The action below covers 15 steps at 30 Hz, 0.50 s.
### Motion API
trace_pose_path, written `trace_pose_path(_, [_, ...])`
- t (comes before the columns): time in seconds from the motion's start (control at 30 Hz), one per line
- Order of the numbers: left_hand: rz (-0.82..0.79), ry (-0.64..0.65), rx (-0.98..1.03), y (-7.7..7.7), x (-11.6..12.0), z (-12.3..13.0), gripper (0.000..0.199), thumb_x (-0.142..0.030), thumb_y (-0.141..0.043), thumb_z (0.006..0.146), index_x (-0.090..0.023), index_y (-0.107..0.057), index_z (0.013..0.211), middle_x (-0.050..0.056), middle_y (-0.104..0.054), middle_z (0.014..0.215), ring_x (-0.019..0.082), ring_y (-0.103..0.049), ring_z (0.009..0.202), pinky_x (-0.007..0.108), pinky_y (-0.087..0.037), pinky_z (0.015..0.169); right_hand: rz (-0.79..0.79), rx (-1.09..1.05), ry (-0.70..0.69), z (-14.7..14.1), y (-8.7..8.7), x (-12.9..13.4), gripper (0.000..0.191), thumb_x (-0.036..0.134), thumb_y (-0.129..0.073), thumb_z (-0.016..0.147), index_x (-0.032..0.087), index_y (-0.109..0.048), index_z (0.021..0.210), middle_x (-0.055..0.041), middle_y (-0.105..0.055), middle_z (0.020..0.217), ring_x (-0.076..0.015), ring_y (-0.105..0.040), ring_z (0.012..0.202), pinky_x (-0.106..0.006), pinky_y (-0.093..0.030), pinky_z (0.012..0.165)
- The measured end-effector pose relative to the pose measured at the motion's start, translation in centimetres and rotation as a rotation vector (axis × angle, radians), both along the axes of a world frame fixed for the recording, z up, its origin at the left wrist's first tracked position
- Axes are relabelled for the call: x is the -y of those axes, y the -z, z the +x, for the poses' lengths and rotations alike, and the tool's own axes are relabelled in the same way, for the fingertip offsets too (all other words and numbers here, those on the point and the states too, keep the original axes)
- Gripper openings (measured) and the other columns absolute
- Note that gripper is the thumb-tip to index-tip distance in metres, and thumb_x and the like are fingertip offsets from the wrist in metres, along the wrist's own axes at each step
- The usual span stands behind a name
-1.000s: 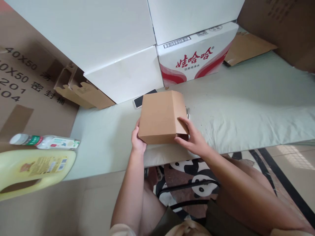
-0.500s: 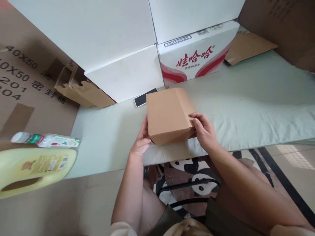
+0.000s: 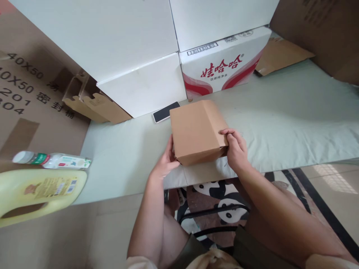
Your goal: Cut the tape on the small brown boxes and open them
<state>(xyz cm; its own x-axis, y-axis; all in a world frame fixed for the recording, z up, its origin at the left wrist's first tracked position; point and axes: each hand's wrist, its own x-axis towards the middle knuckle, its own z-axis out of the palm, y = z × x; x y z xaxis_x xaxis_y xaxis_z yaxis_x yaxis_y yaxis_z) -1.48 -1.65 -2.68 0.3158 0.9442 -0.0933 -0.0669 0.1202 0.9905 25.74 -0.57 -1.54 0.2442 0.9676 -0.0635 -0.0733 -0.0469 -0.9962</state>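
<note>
Between my hands is a brown cardboard box [image 3: 196,129], over the front part of the cloth-covered table [image 3: 120,157]. My left hand [image 3: 165,160] grips its left side near the front corner, the fingers partly hidden behind the box. At the right front corner, my right hand [image 3: 235,147] pinches the cardboard, thumb and fingers closed on the edge. The box's underside is out of sight. Just behind its far left corner lies a phone [image 3: 165,113] with a dark screen.
A white and red water carton [image 3: 221,71] and white boxes [image 3: 143,84] line the back. Folded cardboard pieces [image 3: 98,106] stand at left, another [image 3: 283,56] at right. A clear bottle [image 3: 53,160] and a yellow jug [image 3: 56,186] are at the left edge.
Both hands and the box have shifted slightly to the right, and the box appears turned a little. More of the phone shows now. My grip stays on the same sides.
</note>
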Motion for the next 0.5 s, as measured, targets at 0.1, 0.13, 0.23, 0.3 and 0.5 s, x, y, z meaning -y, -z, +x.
trace_pose_path(0.1, [0.014, -0.093, 0.000, 0.6, -0.3, 0.1, 0.110, -0.025, -0.086, 0.071, -0.037, -0.030, 0.165, 0.007, -0.020, 0.178, 0.037, -0.040, 0.155, 0.042, -0.052, 0.112, 0.013, -0.005, -0.005, -0.1, 0.2, 0.0, 0.021, 0.039, -0.046, 0.095, 0.026, -0.062, 0.098, -0.0031, -0.066, 0.101, -0.0127, -0.052, 0.062, -0.026, -0.045, 0.048])
trace_pose_path(0.13, [0.022, -0.129, -0.005, 0.8, -0.4, 0.2, 0.107, -0.025, -0.085, 0.071, -0.037, -0.034, 0.164, 0.007, -0.021, 0.178, 0.036, -0.041, 0.154, 0.043, -0.052, 0.112, 0.024, -0.003, -0.003, -0.2, 0.3, 0.1, 0.021, 0.039, -0.046, 0.095, 0.026, -0.062, 0.098, -0.0031, -0.066, 0.101, -0.0125, -0.052, 0.061, -0.027, -0.045, 0.049])
trace_pose_path(0.23, [0.069, -0.241, -0.040, 1.2, -0.8, 0.6, 0.092, -0.029, -0.082, 0.076, -0.033, -0.043, 0.160, 0.011, -0.029, 0.175, 0.035, -0.045, 0.152, 0.043, -0.053, 0.111, 0.041, -0.006, 0.004, -0.6, 0.4, 0.1, 0.023, 0.041, -0.045, 0.096, 0.026, -0.062, 0.098, -0.0025, -0.066, 0.102, -0.0113, -0.051, 0.059, -0.027, -0.044, 0.049])
trace_pose_path(0.3, [0.106, -0.291, -0.074, 1.3, -0.9, 0.7, 0.085, -0.036, -0.080, 0.080, -0.031, -0.046, 0.158, 0.013, -0.034, 0.172, 0.036, -0.046, 0.151, 0.043, -0.054, 0.109, 0.052, 0.003, 0.034, -0.8, 0.3, 0.0, 0.023, 0.040, -0.045, 0.095, 0.027, -0.063, 0.095, -0.0016, -0.066, 0.102, -0.0118, -0.051, 0.060, -0.027, -0.043, 0.052])
trace_pose_path(0.5, [0.134, -0.136, 0.031, 0.5, -0.6, 0.1, 0.100, -0.041, -0.095, 0.062, -0.032, -0.052, 0.151, 0.013, -0.038, 0.170, 0.040, -0.043, 0.152, 0.046, -0.054, 0.109, 0.084, 0.036, 0.147, 0.1, -0.1, -0.6, 0.016, 0.035, -0.049, 0.086, 0.025, -0.060, 0.083, -0.0025, -0.065, 0.094, -0.0188, -0.056, 0.083, -0.031, -0.043, 0.069])
